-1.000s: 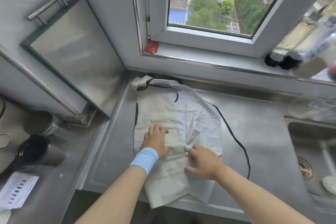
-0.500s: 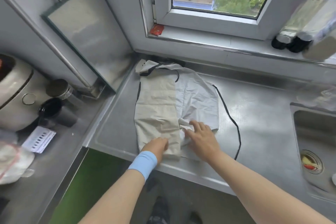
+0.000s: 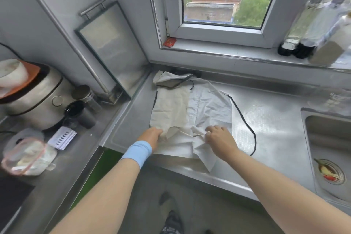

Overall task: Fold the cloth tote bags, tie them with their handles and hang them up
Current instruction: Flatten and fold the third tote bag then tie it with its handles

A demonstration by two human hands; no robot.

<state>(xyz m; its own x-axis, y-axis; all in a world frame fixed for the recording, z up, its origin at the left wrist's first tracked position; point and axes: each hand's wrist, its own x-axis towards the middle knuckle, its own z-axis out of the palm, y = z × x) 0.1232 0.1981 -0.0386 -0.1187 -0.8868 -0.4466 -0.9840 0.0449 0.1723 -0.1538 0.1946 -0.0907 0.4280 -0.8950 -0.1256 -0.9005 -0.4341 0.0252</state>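
Near edge of the tote bag (image 3: 191,104) now bunched more than before, left hand (image 3: 152,136) gripping its beige hem, right hand (image 3: 221,138) pinching a white fold, bag lying on the counter (image 3: 275,119) left of the sink (image 3: 322,129).

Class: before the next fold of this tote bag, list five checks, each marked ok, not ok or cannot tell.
1. Tote bag lies on the counter: ok.
2. Cloth smooth: not ok, bunched under the right hand.
3. Near corner on the counter: not ok, it overhangs the front edge.
4. Left hand grip on the flap: cannot tell, fingers hidden under cloth.
5. Black handle free and untangled: ok.
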